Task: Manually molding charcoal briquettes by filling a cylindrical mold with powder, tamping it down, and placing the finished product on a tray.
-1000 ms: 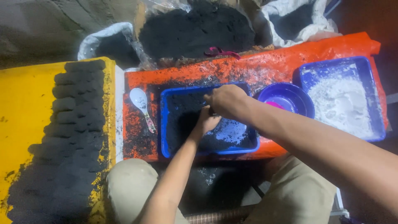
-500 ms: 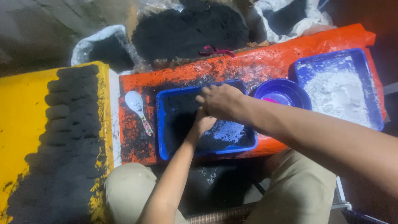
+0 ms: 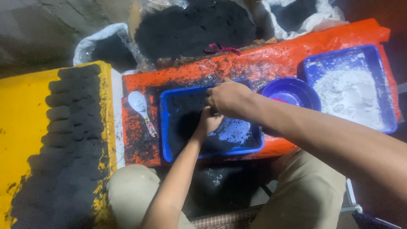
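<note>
Both my hands are together over a blue rectangular tray that holds black powder and some white powder. My left hand is cupped low in the tray, fingers curled upward. My right hand lies over it, fingers closed and pressing down on the left palm. Whatever is between the two hands is hidden. The tray rests on an orange sheet-covered table.
A white spoon lies left of the tray. A round blue bowl and a blue tray of white powder sit to the right. Rows of black lumps cover a yellow board. Sacks of black powder stand behind.
My hands stay pressed together over the tray and have barely shifted. The camera has tilted slightly.
</note>
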